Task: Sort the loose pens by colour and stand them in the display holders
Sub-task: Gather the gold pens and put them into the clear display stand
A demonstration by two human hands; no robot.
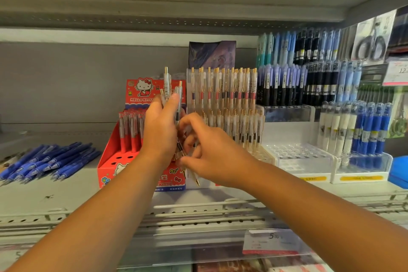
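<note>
Both hands meet in front of the shelf, just ahead of the displays. The left hand (160,126) is raised and closed round a small bunch of frosted clear pens with gold clickers (171,86), their tops fanned above the thumb – held upright, probably so the coloured bands can be read and one pen drawn out at a time. The right hand (206,154) comes in from below with fingers curled, pinching the lower ends of the same bunch, where a gold-tipped pen point (197,182) pokes down past the palm; whether it has one pen freed or only steadies the bundle, I cannot tell.

Right behind the hands stands the tiered clear acrylic holder (223,104) already crowded with matching frosted pens in two rows, pink and dark bands mixed along the back – the likely home for what is held. To the left sits a red cartoon-cat cardboard display box (114,161) with red pens in its back holes and front holes empty. Well off to the left a loose heap of blue pens (50,161) lies flat on the grey metal shelf (66,194), not yet sorted. To the right a clear stepped stand (304,157) holds white and blue pens with many sockets open
</note>
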